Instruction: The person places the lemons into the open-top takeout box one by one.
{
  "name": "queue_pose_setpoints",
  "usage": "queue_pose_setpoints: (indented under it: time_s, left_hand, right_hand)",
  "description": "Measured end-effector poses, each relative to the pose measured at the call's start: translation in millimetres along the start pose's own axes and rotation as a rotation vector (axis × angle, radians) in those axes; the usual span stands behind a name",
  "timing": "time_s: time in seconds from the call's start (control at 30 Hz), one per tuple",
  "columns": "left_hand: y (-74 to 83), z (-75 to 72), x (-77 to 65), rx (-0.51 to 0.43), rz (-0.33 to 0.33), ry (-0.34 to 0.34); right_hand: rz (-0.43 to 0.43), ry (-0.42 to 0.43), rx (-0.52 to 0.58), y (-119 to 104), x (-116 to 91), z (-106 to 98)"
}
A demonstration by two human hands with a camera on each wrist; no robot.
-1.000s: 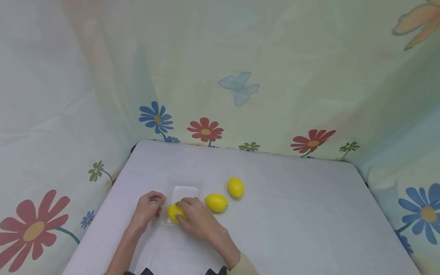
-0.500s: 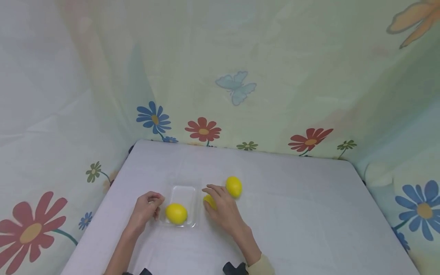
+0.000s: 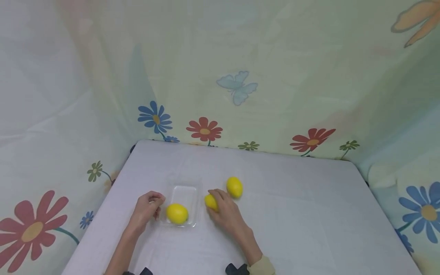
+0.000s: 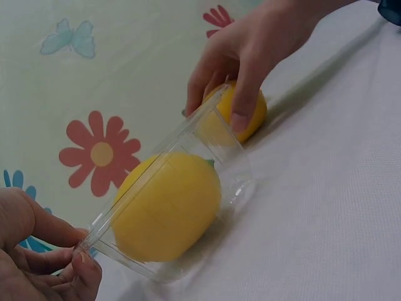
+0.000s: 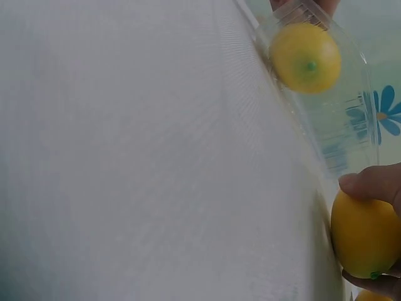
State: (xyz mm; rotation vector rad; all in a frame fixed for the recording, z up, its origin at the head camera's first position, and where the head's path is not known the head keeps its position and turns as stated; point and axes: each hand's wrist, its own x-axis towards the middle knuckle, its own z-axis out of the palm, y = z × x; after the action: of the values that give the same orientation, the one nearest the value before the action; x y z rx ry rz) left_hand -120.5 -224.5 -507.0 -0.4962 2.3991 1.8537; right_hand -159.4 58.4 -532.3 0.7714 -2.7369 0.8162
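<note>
A clear plastic container (image 3: 187,194) stands on the white table, with one lemon (image 3: 177,214) lying inside at its near end. My left hand (image 3: 147,209) pinches the container's left rim between thumb and fingers, as the left wrist view shows. To the right of the container, my right hand (image 3: 227,212) grips a second lemon (image 5: 363,235), thumb on one side and fingers on the other. That lemon is low at the table surface, close beside the container's right wall. A third lemon (image 3: 235,187) lies just beyond the right hand's fingers.
The white-covered table (image 3: 302,214) stretches to the right of the hands. A curtain (image 3: 275,114) printed with flowers and a butterfly hangs behind the table and along both sides.
My right hand has let go of the lemon in the container, moved right and taken hold of the second lemon. The left hand has stayed at the container's rim.
</note>
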Motion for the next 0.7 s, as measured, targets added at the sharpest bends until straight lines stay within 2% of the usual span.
queue_pose_setpoints:
  time_s: [0.3, 0.53, 0.7]
  left_hand:
    - [0.1, 0.1, -0.5, -0.012, -0.004, -0.001]
    - [-0.1, -0.1, 0.2, -0.020, -0.011, 0.002]
    - [-0.7, -0.2, 1.5, -0.021, -0.003, -0.004]
  right_hand:
    - [0.043, 0.004, 0.024, 0.3, -2.4, -1.1]
    - [-0.011, 0.073, 0.000, -0.2, -3.4, -5.7]
    - [-0.037, 0.117, 0.040, -7.1, 0.3, -15.1]
